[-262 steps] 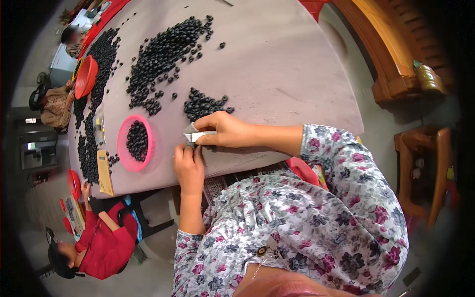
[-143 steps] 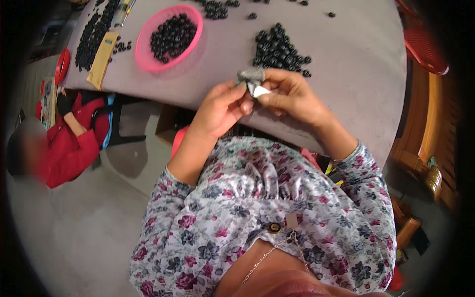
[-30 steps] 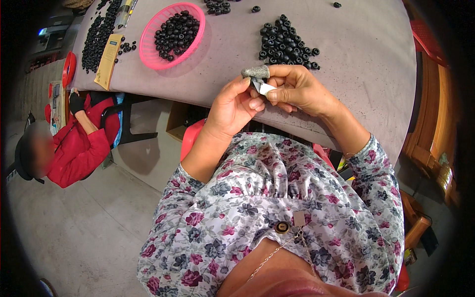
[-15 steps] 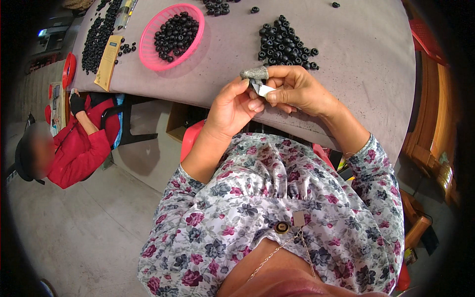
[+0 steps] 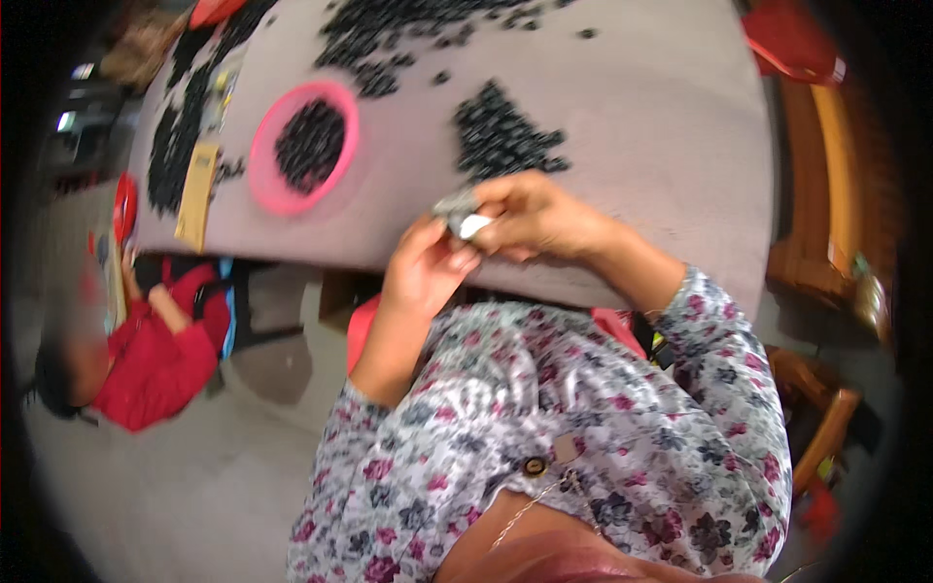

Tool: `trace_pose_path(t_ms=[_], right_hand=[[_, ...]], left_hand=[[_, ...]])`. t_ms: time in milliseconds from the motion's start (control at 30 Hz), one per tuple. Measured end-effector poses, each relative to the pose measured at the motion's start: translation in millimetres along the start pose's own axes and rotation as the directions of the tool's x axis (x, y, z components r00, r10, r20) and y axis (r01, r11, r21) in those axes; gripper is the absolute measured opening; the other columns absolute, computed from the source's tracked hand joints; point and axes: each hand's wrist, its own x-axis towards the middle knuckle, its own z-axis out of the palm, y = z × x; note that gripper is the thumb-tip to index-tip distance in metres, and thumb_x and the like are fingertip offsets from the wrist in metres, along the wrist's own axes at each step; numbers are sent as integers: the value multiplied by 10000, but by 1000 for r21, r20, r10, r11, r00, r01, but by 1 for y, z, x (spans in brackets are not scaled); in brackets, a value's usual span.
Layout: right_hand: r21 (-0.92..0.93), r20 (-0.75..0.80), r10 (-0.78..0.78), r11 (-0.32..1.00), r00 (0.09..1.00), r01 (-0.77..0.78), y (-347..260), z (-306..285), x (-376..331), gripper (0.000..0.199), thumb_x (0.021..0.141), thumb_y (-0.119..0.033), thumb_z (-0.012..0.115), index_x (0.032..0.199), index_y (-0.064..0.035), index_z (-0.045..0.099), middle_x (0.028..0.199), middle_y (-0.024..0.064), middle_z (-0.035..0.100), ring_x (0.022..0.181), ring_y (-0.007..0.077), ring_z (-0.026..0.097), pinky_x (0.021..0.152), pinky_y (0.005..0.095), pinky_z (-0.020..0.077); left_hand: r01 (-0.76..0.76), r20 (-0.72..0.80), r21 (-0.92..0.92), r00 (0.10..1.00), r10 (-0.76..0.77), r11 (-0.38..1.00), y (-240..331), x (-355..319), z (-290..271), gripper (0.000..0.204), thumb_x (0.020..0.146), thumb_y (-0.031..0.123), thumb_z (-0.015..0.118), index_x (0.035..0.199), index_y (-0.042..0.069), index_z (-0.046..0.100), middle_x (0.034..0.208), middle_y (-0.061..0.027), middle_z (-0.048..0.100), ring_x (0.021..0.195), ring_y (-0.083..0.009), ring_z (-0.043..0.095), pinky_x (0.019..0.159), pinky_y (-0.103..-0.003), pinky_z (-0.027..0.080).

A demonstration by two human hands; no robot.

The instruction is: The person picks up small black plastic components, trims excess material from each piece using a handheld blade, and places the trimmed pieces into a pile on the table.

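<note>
My two hands meet just above the near edge of the table. With thumb and fingers, my right hand (image 5: 549, 222) pinches a small white piece (image 5: 474, 226), flat and bright. A grey finger cover (image 5: 454, 205) sits over the tip of its index finger. My left hand (image 5: 420, 277) is closed, its fingertips against the same spot from the left. What lies between its fingers is too small and smeared to name. Just beyond the hands is a heap of small black ring-shaped parts (image 5: 501, 134) on the cloth-covered table (image 5: 408, 185).
Left of the heap stands a pink basket (image 5: 258, 160) of black parts. More black parts (image 5: 389, 29) spread at the back and far left, near a tan cardboard strip (image 5: 197, 199). A seated person in red (image 5: 180, 374) is at left; wooden furniture (image 5: 826, 194) at right.
The whole view has shifted, showing more of the table's far side, and is blurred. My hands stay together in nearly the same hold, with the white piece still pinched.
</note>
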Motion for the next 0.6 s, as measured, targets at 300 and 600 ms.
trace_pose_path(t_ms=[300, 600], right_hand=[[31, 89, -114, 993, 989, 111, -85, -58, -108, 282, 863, -44, 648, 1132, 32, 620, 738, 36, 666, 530, 33, 523, 446, 179, 388], [30, 116, -84, 996, 990, 81, -128, -35, -119, 367, 872, -83, 665, 1216, 18, 587, 741, 7, 617, 545, 27, 491, 453, 172, 374]], left_hand=[[15, -80, 27, 997, -12, 1000, -56, 52, 136, 361, 926, 270, 527, 1142, -20, 518, 908, -110, 592, 644, -120, 510, 594, -250, 422], [6, -131, 95, 991, 7, 995, -28, 41, 188, 242, 894, 239, 587, 993, 18, 578, 761, -28, 523, 626, -127, 485, 582, -253, 399]])
